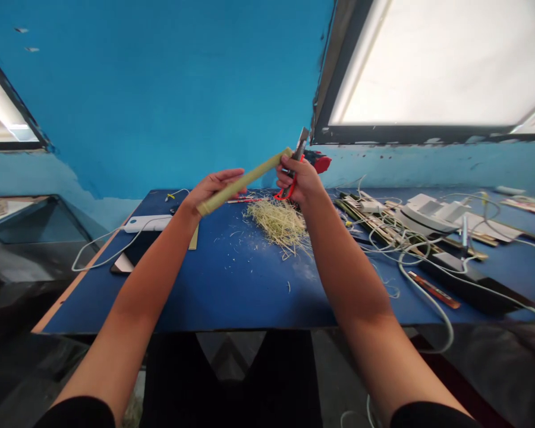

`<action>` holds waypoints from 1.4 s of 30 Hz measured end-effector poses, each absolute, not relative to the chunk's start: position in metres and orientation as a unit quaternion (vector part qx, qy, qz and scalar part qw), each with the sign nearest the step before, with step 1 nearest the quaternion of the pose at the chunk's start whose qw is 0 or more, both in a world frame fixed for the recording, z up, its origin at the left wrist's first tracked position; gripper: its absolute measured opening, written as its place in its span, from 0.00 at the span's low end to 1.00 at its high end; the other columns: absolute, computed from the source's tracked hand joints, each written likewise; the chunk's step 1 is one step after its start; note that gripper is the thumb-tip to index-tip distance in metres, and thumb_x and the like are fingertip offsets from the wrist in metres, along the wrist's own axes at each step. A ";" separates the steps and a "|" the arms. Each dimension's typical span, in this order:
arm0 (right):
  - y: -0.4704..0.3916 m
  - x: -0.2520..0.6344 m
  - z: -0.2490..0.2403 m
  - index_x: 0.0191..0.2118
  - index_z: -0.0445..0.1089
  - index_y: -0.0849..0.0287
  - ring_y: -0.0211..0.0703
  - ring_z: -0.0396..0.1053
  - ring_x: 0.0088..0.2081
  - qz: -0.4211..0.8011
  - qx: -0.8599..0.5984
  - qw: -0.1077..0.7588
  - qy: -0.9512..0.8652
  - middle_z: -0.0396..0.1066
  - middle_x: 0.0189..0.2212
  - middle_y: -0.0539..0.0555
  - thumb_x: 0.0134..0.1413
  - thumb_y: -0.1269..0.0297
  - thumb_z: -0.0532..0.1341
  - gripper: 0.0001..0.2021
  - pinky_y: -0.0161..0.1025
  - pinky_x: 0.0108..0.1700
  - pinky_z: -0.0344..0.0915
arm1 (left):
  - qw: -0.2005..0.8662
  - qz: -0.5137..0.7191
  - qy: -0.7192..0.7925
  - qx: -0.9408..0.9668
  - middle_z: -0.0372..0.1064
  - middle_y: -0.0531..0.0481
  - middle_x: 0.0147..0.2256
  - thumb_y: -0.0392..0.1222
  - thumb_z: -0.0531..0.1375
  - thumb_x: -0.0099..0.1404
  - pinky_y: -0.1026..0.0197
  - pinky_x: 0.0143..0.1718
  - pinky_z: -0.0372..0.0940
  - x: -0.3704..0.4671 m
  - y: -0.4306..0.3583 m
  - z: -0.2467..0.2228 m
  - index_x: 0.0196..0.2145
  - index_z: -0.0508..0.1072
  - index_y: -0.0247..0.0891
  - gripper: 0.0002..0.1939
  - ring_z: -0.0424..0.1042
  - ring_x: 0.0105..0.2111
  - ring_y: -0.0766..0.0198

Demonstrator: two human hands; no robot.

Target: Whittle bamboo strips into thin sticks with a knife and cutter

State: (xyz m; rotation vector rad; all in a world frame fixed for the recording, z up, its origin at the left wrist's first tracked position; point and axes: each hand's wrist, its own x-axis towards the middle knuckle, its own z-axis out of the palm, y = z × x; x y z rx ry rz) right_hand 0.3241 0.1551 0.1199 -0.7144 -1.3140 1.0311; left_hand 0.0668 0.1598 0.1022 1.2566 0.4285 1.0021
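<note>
A pale green bamboo piece (pixel 245 181) is raised above the table, slanting from my left wrist up to my right hand. My right hand (pixel 299 178) is closed, pinching the bamboo's upper end between thumb and fingers. The same hand also grips what looks like a utility knife (pixel 301 142) with a grey blade pointing up and a red and black handle. Behind the lower half of the bamboo, my left hand (pixel 218 183) has its fingers stretched out and not wrapped round it. Below the hands lies a heap of thin bamboo shavings (pixel 279 223).
On the blue table (pixel 245 297), a white power strip (pixel 147 223) and a phone (pixel 122 263) lie at left, near a flat bamboo strip (pixel 194 238). At right are tangled white cables (pixel 410 249), bamboo lengths, a grey-white device (pixel 430 215) and an orange-brown flat tool (pixel 434 289).
</note>
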 end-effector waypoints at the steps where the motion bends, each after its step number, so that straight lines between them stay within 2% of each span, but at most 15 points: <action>1: 0.157 0.326 0.118 0.33 0.63 0.52 0.28 0.47 0.19 0.461 -0.290 0.619 -0.566 0.65 0.27 0.43 0.51 0.49 0.77 0.23 0.36 0.21 0.48 | 0.700 0.393 0.183 0.567 0.86 0.36 0.45 0.35 0.63 0.65 0.63 0.37 0.77 0.068 0.158 0.102 0.60 0.76 0.28 0.25 0.86 0.37 0.57; 3: 0.160 0.328 0.115 0.33 0.62 0.52 0.27 0.46 0.19 0.475 -0.272 0.619 -0.563 0.64 0.26 0.42 0.47 0.47 0.79 0.26 0.35 0.20 0.48 | 0.741 0.273 0.190 0.583 0.85 0.30 0.45 0.47 0.54 0.74 0.60 0.29 0.76 0.074 0.152 0.103 0.65 0.72 0.22 0.30 0.85 0.31 0.54; 5: 0.164 0.329 0.113 0.33 0.62 0.52 0.27 0.47 0.19 0.471 -0.274 0.628 -0.556 0.64 0.26 0.42 0.46 0.48 0.80 0.27 0.35 0.19 0.50 | 0.751 0.196 0.213 0.593 0.84 0.31 0.37 0.51 0.45 0.79 0.61 0.20 0.70 0.084 0.145 0.106 0.62 0.73 0.20 0.32 0.80 0.22 0.57; 6: 0.167 0.330 0.112 0.33 0.62 0.52 0.28 0.47 0.19 0.461 -0.279 0.638 -0.550 0.64 0.26 0.42 0.46 0.48 0.80 0.26 0.35 0.19 0.50 | 0.749 0.200 0.219 0.593 0.81 0.37 0.29 0.50 0.43 0.81 0.63 0.15 0.64 0.089 0.141 0.107 0.57 0.76 0.22 0.31 0.73 0.15 0.62; 8: 0.172 0.332 0.112 0.34 0.64 0.52 0.28 0.48 0.19 0.426 -0.296 0.666 -0.536 0.64 0.26 0.43 0.48 0.47 0.79 0.25 0.35 0.19 0.50 | 0.751 0.255 0.227 0.565 0.65 0.53 0.16 0.46 0.41 0.83 0.67 0.10 0.50 0.099 0.136 0.110 0.43 0.78 0.28 0.28 0.54 0.07 0.71; 10: 0.177 0.333 0.113 0.35 0.66 0.52 0.29 0.50 0.19 0.377 -0.327 0.692 -0.521 0.64 0.26 0.44 0.51 0.40 0.76 0.25 0.37 0.19 0.49 | 0.748 0.329 0.239 0.524 0.52 0.61 0.13 0.44 0.42 0.84 0.68 0.09 0.44 0.106 0.132 0.113 0.35 0.75 0.32 0.28 0.45 0.07 0.74; 13: 0.180 0.331 0.112 0.38 0.69 0.52 0.34 0.52 0.19 0.300 -0.372 0.696 -0.535 0.62 0.23 0.45 0.60 0.26 0.62 0.30 0.40 0.21 0.48 | 0.724 0.402 0.277 0.487 0.50 0.61 0.14 0.44 0.41 0.84 0.68 0.10 0.44 0.111 0.131 0.115 0.34 0.75 0.33 0.28 0.47 0.08 0.74; 15: 0.176 0.326 0.111 0.38 0.69 0.51 0.37 0.55 0.20 0.241 -0.396 0.655 -0.597 0.61 0.21 0.47 0.64 0.23 0.53 0.33 0.41 0.24 0.51 | 0.706 0.424 0.305 0.478 0.51 0.60 0.14 0.40 0.41 0.82 0.67 0.10 0.45 0.111 0.132 0.116 0.36 0.76 0.32 0.26 0.49 0.08 0.73; 17: 0.168 0.317 0.110 0.33 0.67 0.52 0.40 0.57 0.24 0.143 -0.433 0.564 -0.688 0.61 0.21 0.49 0.67 0.25 0.52 0.32 0.42 0.29 0.52 | 0.687 0.443 0.332 0.471 0.52 0.60 0.14 0.34 0.43 0.79 0.68 0.11 0.44 0.111 0.132 0.118 0.34 0.74 0.33 0.23 0.50 0.09 0.74; 20: 0.154 0.301 0.110 0.27 0.61 0.53 0.43 0.58 0.28 -0.013 -0.488 0.391 -0.780 0.64 0.24 0.53 0.72 0.34 0.54 0.29 0.45 0.33 0.47 | 0.658 0.469 0.375 0.454 0.53 0.60 0.14 0.32 0.45 0.78 0.68 0.12 0.44 0.111 0.131 0.121 0.29 0.68 0.37 0.21 0.50 0.09 0.75; 23: 0.147 0.290 0.109 0.28 0.60 0.53 0.44 0.58 0.29 -0.052 -0.505 0.303 -0.807 0.65 0.25 0.54 0.76 0.45 0.52 0.25 0.46 0.35 0.44 | 0.611 0.484 0.421 0.463 0.55 0.59 0.14 0.35 0.46 0.81 0.69 0.13 0.45 0.115 0.129 0.124 0.26 0.65 0.38 0.23 0.53 0.09 0.76; 26: 0.146 0.287 0.108 0.28 0.59 0.53 0.44 0.57 0.30 -0.044 -0.489 0.291 -0.821 0.64 0.25 0.53 0.77 0.48 0.48 0.24 0.46 0.36 0.44 | 0.559 0.486 0.451 0.498 0.58 0.58 0.14 0.38 0.49 0.82 0.68 0.13 0.47 0.120 0.125 0.126 0.25 0.65 0.38 0.24 0.56 0.10 0.74; 30: 0.149 0.289 0.106 0.27 0.57 0.52 0.44 0.53 0.29 -0.036 -0.466 0.306 -0.829 0.60 0.25 0.52 0.77 0.47 0.45 0.25 0.46 0.37 0.44 | 0.536 0.477 0.470 0.513 0.57 0.58 0.13 0.39 0.49 0.82 0.67 0.13 0.45 0.124 0.121 0.126 0.25 0.65 0.39 0.23 0.55 0.10 0.74; 36: 0.151 0.297 0.107 0.26 0.55 0.52 0.43 0.50 0.29 -0.031 -0.466 0.349 -0.812 0.56 0.23 0.51 0.76 0.40 0.41 0.29 0.45 0.35 0.45 | 0.551 0.465 0.438 0.537 0.54 0.60 0.13 0.38 0.49 0.81 0.66 0.14 0.43 0.126 0.112 0.127 0.27 0.64 0.40 0.21 0.51 0.09 0.75; 42: 0.161 0.314 0.109 0.25 0.52 0.52 0.43 0.47 0.28 -0.045 -0.480 0.386 -0.787 0.53 0.23 0.51 0.75 0.35 0.40 0.31 0.46 0.36 0.45 | 0.522 0.440 0.433 0.589 0.54 0.60 0.13 0.39 0.46 0.83 0.64 0.14 0.45 0.127 0.105 0.129 0.28 0.64 0.40 0.22 0.51 0.09 0.73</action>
